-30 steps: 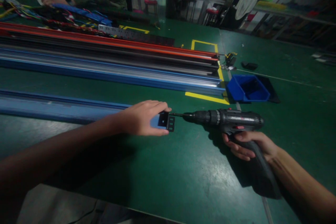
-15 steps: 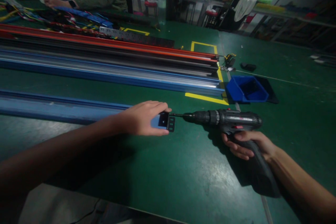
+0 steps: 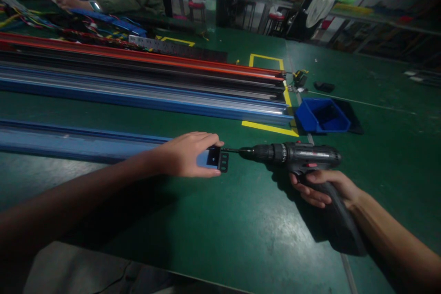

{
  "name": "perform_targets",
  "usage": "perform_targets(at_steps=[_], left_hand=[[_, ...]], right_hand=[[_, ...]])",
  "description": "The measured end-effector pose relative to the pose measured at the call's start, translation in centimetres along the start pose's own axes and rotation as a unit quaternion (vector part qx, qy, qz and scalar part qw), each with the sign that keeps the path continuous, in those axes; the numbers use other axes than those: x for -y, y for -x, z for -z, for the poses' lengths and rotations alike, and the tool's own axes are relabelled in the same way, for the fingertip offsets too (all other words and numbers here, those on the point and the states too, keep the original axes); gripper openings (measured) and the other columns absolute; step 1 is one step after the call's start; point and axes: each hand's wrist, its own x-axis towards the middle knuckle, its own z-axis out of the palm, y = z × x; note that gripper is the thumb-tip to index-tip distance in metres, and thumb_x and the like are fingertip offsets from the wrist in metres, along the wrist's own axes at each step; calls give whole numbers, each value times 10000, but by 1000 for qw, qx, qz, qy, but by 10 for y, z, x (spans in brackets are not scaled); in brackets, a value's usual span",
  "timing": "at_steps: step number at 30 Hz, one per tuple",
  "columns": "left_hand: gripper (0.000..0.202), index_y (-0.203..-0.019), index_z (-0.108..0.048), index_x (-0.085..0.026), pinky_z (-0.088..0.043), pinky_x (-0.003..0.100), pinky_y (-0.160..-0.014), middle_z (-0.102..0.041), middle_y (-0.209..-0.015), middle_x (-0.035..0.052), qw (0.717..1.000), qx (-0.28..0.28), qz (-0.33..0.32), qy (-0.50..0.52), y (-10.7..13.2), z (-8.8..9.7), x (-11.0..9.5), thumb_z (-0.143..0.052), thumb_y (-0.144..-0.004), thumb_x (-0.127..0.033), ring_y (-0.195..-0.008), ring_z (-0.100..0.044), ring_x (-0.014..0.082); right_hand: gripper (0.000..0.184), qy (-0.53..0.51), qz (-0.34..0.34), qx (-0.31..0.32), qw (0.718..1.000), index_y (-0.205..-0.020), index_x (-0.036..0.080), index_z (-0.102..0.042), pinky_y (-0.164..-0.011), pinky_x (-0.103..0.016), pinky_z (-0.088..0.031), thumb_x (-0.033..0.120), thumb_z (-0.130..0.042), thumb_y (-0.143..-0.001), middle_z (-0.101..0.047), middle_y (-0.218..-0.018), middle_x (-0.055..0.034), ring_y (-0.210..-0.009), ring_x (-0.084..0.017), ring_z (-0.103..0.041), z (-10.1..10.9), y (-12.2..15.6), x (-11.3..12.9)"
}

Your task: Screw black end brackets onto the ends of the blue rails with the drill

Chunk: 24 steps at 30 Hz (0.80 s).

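My left hand [image 3: 186, 154] grips the right end of a long blue metal profile [image 3: 86, 142] lying on the green table. A small black slotted bracket [image 3: 223, 162] sits at that end, just beyond my fingertips. In my right hand [image 3: 324, 188] is a black cordless drill [image 3: 299, 154], its handle wrapped by my fingers. The drill points left, and its thin bit [image 3: 230, 150] reaches the upper edge of the bracket. Whether a screw is at the tip is too small to tell.
Behind lie several long profiles, blue [image 3: 206, 103] and orange-red [image 3: 172, 57]. A blue bin [image 3: 306, 117] stands to their right. Wires [image 3: 31, 14] and a plastic bottle [image 3: 210, 2] are farther back. Another person's hand [image 3: 67, 2] is at the upper left.
Both hands and the drill hold nearly the same pose against the blue profile. The whole view has shifted very slightly.
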Motion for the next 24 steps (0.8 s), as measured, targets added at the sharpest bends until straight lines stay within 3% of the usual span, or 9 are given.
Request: perform_targets(at_steps=[24], left_hand=[[595,-1281,-572,-183,-480,351,-983,-690,-1203,95,1000,-7,-5,4,2,1,0,-685,-881,-608,-1120,-670,255]], right_hand=[[248,-7,-5,-5,1000,-1079,61,-736,-476,-168,-500,235,-646,-928,-654,-785,-55,-401,-10,-372,2,1,-1]])
